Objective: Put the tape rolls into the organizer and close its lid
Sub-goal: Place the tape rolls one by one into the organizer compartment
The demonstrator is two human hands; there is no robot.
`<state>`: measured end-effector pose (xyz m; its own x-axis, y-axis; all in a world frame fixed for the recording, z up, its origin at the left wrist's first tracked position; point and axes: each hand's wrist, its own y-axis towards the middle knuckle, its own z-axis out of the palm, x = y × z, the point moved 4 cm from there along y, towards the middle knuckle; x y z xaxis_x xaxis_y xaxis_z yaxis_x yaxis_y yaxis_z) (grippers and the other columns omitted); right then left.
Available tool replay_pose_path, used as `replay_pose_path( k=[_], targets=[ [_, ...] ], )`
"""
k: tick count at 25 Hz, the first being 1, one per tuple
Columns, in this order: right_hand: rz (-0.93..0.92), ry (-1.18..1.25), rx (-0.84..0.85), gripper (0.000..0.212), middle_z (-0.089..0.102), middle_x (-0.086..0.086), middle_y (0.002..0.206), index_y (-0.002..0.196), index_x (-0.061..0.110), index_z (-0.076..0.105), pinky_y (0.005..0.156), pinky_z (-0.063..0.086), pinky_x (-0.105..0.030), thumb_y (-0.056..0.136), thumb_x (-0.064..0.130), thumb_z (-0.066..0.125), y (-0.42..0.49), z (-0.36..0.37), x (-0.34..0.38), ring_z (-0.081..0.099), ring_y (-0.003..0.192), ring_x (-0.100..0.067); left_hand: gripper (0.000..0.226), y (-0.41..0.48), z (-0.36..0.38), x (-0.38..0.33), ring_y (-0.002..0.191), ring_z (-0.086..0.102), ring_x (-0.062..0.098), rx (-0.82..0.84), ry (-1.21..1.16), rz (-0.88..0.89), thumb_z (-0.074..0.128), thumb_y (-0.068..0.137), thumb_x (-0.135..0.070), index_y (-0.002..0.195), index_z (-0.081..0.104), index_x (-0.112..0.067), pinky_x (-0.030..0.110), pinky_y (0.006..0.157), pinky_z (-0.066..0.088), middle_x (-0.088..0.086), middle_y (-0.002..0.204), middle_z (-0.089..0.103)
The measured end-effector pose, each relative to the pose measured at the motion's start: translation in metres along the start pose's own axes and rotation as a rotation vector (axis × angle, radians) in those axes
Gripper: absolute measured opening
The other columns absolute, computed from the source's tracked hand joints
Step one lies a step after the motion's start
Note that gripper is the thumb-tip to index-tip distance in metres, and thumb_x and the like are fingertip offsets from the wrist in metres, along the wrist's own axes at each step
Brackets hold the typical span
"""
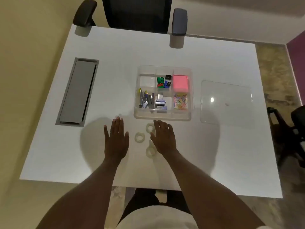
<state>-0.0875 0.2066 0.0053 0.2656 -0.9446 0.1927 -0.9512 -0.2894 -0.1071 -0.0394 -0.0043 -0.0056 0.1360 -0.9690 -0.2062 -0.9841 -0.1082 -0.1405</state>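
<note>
Three clear tape rolls lie on the white table between my hands: one [139, 137] in the middle, one [150, 127] nearer the organizer and partly under my right fingers, one [149, 151] closest to me. The clear organizer [162, 116] stands open just beyond them; its top-left compartment [147, 81] looks empty. Its clear lid [226, 101] lies flat to the right. My left hand [116, 138] hovers flat, fingers apart, left of the rolls. Beside and over the rolls, my right hand [163, 138] is spread and holds nothing.
Other compartments hold binder clips [163, 81], a pink note pad [180, 82], staplers [146, 100], staple boxes [160, 103] and paper clips [180, 101]. A grey cable hatch [77, 91] is set into the table at left. An office chair [137, 14] stands at the far edge.
</note>
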Motion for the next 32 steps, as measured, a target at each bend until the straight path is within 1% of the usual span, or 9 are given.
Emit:
replay_pose_path(
  k=[3, 6, 9, 12, 19, 23, 26, 29, 32],
  targets=[
    [0.039, 0.025, 0.045, 0.066, 0.061, -0.008, 0.132, 0.139, 0.012, 0.053, 0.101, 0.045, -0.042, 0.081, 0.035, 0.073, 0.013, 0.011, 0.003, 0.058, 0.118, -0.027, 0.066, 0.016, 0.013, 0.014, 0.163, 0.014, 0.027, 0.031, -0.004, -0.019, 0.019, 0.106, -0.039, 0.165, 0.019, -0.011, 0.06, 0.131, 0.01, 0.011, 0.174, 0.018],
    [0.021, 0.003, 0.091, 0.065, 0.06, -0.007, 0.133, 0.139, 0.014, 0.052, 0.1, 0.044, -0.042, 0.08, 0.032, 0.073, 0.018, 0.014, 0.004, 0.057, 0.119, -0.027, 0.065, 0.031, 0.023, 0.018, 0.163, 0.015, 0.027, 0.045, -0.052, 0.011, 0.023, 0.105, -0.036, 0.165, 0.019, -0.011, 0.058, 0.131, 0.012, 0.011, 0.174, 0.019],
    [-0.009, 0.011, 0.061, 0.052, 0.063, -0.004, 0.125, 0.133, 0.017, 0.055, 0.097, 0.044, -0.041, 0.083, 0.024, 0.067, 0.026, 0.018, 0.005, 0.058, 0.113, -0.027, 0.063, 0.049, 0.034, 0.028, 0.164, 0.011, 0.025, 0.058, -0.105, 0.013, 0.026, 0.106, -0.032, 0.166, 0.016, -0.013, 0.055, 0.132, 0.012, 0.01, 0.175, 0.015],
    [-0.029, 0.038, 0.05, 0.045, 0.063, -0.004, 0.122, 0.128, 0.016, 0.057, 0.098, 0.044, -0.041, 0.084, 0.024, 0.064, 0.031, 0.024, 0.004, 0.058, 0.113, -0.027, 0.062, 0.055, 0.044, 0.032, 0.164, 0.008, 0.026, 0.063, -0.142, 0.005, 0.03, 0.107, -0.029, 0.166, 0.015, -0.013, 0.054, 0.133, 0.01, 0.01, 0.176, 0.013],
    [-0.073, 0.143, -0.103, 0.052, 0.062, -0.008, 0.127, 0.131, 0.012, 0.057, 0.1, 0.047, -0.038, 0.088, 0.039, 0.068, 0.043, -0.001, 0.015, 0.056, 0.115, -0.025, 0.062, 0.049, 0.048, 0.029, 0.164, 0.01, 0.023, -0.013, -0.108, -0.027, 0.036, 0.108, -0.029, 0.166, 0.018, -0.015, 0.053, 0.132, 0.012, 0.008, 0.175, 0.016],
    [-0.105, 0.207, -0.209, 0.051, 0.061, -0.008, 0.126, 0.13, 0.012, 0.057, 0.1, 0.047, -0.037, 0.088, 0.039, 0.069, 0.089, -0.028, 0.019, 0.055, 0.116, -0.024, 0.062, 0.049, 0.045, 0.028, 0.163, 0.014, 0.022, -0.034, -0.121, -0.045, 0.039, 0.107, -0.031, 0.165, 0.022, -0.016, 0.053, 0.132, 0.015, 0.006, 0.174, 0.02],
    [-0.075, 0.276, -0.263, 0.048, 0.06, -0.009, 0.124, 0.128, 0.011, 0.057, 0.098, 0.048, -0.035, 0.088, 0.036, 0.068, 0.142, -0.048, 0.017, 0.054, 0.114, -0.024, 0.063, 0.051, 0.046, 0.029, 0.163, 0.014, 0.021, -0.044, -0.121, -0.046, 0.039, 0.106, -0.032, 0.165, 0.022, -0.017, 0.052, 0.132, 0.015, 0.005, 0.175, 0.02],
    [-0.038, 0.297, -0.248, 0.047, 0.056, -0.01, 0.125, 0.128, 0.011, 0.056, 0.097, 0.048, -0.037, 0.086, 0.026, 0.07, 0.196, -0.059, 0.014, 0.053, 0.115, -0.025, 0.063, 0.051, 0.046, 0.029, 0.163, 0.015, 0.022, -0.051, -0.118, -0.044, 0.038, 0.106, -0.033, 0.165, 0.024, -0.016, 0.053, 0.132, 0.015, 0.006, 0.174, 0.021],
    [-0.012, 0.291, -0.175, 0.049, 0.054, -0.011, 0.125, 0.128, 0.01, 0.057, 0.09, 0.05, -0.039, 0.081, 0.014, 0.072, 0.243, -0.058, 0.009, 0.051, 0.115, -0.028, 0.063, 0.052, 0.048, 0.03, 0.163, 0.014, 0.022, -0.043, -0.131, -0.051, 0.037, 0.106, -0.035, 0.165, 0.024, -0.016, 0.053, 0.132, 0.015, 0.005, 0.175, 0.02]
  ],
)
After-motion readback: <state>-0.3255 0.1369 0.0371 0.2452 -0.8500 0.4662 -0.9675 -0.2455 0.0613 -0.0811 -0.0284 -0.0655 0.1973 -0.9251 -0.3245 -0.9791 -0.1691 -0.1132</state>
